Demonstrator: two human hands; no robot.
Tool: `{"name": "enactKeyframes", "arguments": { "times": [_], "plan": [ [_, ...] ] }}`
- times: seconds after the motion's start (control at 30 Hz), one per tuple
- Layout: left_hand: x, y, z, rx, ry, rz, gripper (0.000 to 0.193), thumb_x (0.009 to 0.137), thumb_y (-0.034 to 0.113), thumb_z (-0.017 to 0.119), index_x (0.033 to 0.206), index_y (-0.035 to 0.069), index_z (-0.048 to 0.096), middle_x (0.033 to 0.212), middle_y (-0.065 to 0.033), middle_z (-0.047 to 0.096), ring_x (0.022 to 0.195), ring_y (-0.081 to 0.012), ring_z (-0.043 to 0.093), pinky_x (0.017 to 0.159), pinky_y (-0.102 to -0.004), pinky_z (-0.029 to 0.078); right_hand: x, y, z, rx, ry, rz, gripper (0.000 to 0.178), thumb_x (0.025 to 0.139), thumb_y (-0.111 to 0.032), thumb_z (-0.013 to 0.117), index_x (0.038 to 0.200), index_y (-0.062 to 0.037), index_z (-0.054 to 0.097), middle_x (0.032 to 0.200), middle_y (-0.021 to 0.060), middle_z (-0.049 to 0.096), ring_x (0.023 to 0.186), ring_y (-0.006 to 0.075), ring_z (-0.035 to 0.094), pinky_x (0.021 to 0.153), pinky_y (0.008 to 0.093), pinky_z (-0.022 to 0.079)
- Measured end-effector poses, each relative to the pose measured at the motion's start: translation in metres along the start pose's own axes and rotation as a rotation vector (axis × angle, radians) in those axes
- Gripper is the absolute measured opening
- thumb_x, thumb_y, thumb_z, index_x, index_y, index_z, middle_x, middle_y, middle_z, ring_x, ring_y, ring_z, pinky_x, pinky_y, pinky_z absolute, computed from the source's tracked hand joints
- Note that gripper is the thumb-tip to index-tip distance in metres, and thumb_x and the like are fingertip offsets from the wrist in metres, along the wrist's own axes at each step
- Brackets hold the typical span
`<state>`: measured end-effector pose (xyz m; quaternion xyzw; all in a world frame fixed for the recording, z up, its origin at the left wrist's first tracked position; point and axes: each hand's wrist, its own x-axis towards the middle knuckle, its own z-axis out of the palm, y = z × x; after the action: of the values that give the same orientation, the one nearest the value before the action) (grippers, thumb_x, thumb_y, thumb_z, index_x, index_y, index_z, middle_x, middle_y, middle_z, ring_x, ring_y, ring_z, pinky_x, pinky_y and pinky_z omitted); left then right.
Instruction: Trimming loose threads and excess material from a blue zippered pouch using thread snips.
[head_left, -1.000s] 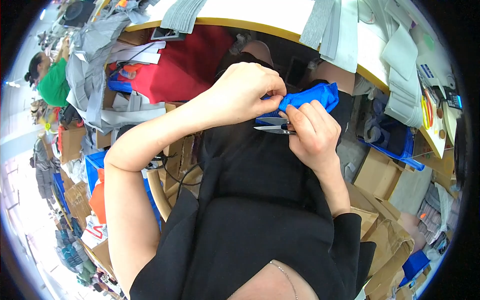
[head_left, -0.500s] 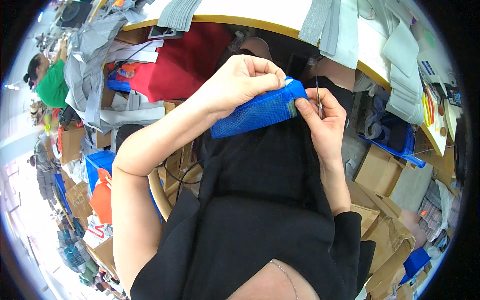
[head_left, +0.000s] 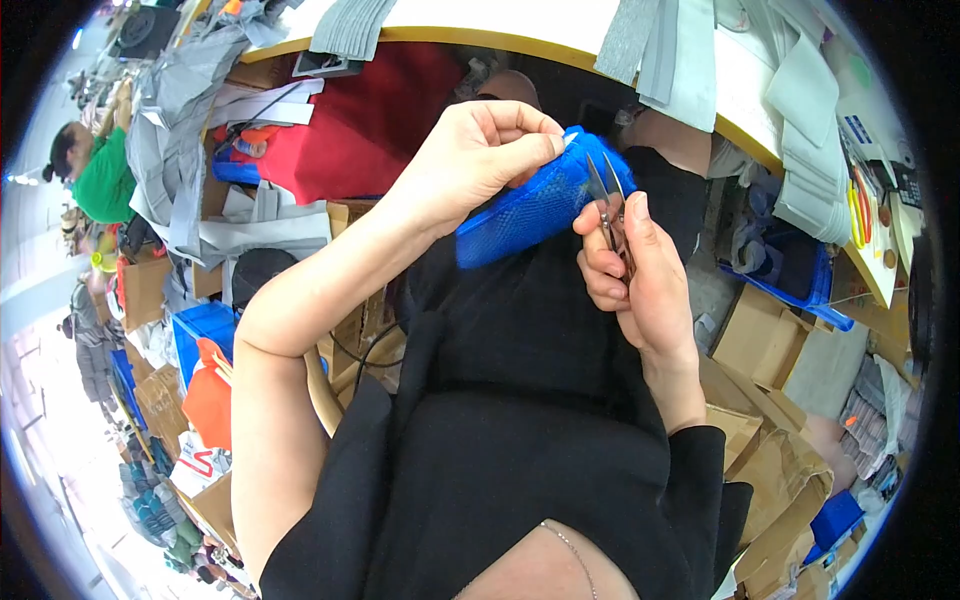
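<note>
The left hand (head_left: 484,158) pinched blue textured fabric (head_left: 540,206) while the right hand (head_left: 650,275) gripped metal snips (head_left: 604,204), blades parted.

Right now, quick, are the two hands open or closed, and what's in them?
Left hand: closed, pinching the blue mesh piece at its upper edge.
Right hand: closed, holding small scissors.

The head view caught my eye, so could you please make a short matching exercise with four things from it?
Things:
1. Left hand
2. Snips
3. Blue mesh piece
4. Red cloth

Places and states:
A. In the right hand, blades apart
B. Seen below the edge of the white table
C. Pinching with thumb and fingers
D. Held by the left hand

Pairs: 1-C, 2-A, 3-D, 4-B
</note>
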<state>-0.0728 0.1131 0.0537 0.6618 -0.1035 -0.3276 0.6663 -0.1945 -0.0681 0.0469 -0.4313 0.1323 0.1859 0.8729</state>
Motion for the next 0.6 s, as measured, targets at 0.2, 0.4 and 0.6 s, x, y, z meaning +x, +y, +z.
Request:
{"name": "enactKeyframes", "arguments": {
  "times": [0.2, 0.4, 0.6],
  "plan": [
    [-0.0021, -0.0008, 0.0060, 0.093, 0.029, 0.070, 0.013, 0.089, 0.010, 0.069, 0.098, 0.001, 0.069, 0.085, 0.0003, 0.068, 0.074, -0.0037, 0.061, 0.070, -0.0187, 0.049, 0.0031, -0.0038, -0.0016, 0.006, -0.007, 0.087, 0.050, 0.106, -0.048, 0.032, 0.098, -0.0033, 0.054, 0.062, -0.0065, 0.032, 0.048, 0.0018, 0.024, 0.041, 0.0177, 0.018],
    [-0.0014, -0.0017, 0.0013, 0.346, 0.035, 0.221, 0.014, 0.089, 0.011, 0.071, 0.096, 0.000, 0.070, 0.084, -0.0002, 0.068, 0.075, -0.0038, 0.060, 0.071, -0.0193, 0.049, 0.0042, -0.0037, -0.0033, 0.001, -0.005, 0.127, 0.050, 0.106, -0.047, 0.033, 0.097, -0.0029, 0.055, 0.061, -0.0066, 0.031, 0.046, 0.0015, 0.024, 0.039, 0.0179, 0.017],
    [-0.0001, 0.0000, 0.0000, 0.350, 0.032, 0.213, 0.014, 0.088, 0.011, 0.070, 0.097, 0.000, 0.070, 0.083, 0.0000, 0.067, 0.075, -0.0033, 0.060, 0.069, -0.0185, 0.049, 0.0038, -0.0055, -0.0040, -0.004, -0.003, 0.137, 0.050, 0.106, -0.047, 0.033, 0.097, -0.0027, 0.055, 0.061, -0.0067, 0.031, 0.046, 0.0011, 0.023, 0.039, 0.0176, 0.017]
  ]
}}
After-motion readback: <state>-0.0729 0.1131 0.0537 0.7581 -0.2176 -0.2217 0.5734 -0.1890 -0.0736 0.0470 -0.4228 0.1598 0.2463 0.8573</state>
